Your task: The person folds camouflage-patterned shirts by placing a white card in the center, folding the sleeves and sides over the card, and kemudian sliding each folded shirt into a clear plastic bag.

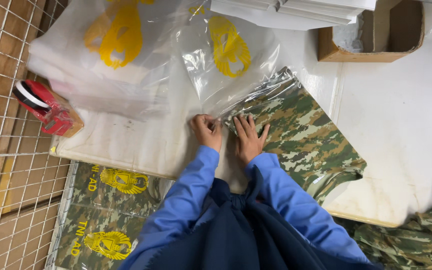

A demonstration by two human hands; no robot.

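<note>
Bagging step: left hand (207, 131) pinches the clear bag (226, 75) mouth; right hand (248, 137), fingers spread flat, presses the folded camouflage shirt (303, 135) on the counter (401, 125). Next move likely requires sliding the shirt fully inside.

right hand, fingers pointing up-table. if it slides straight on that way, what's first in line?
The right hand lies flat on the folded camouflage garment, fingers at its near corner. Straight ahead it would likely first meet the open mouth of the clear plastic bag covering the garment's far end; the layering there is hard to judge.
</note>
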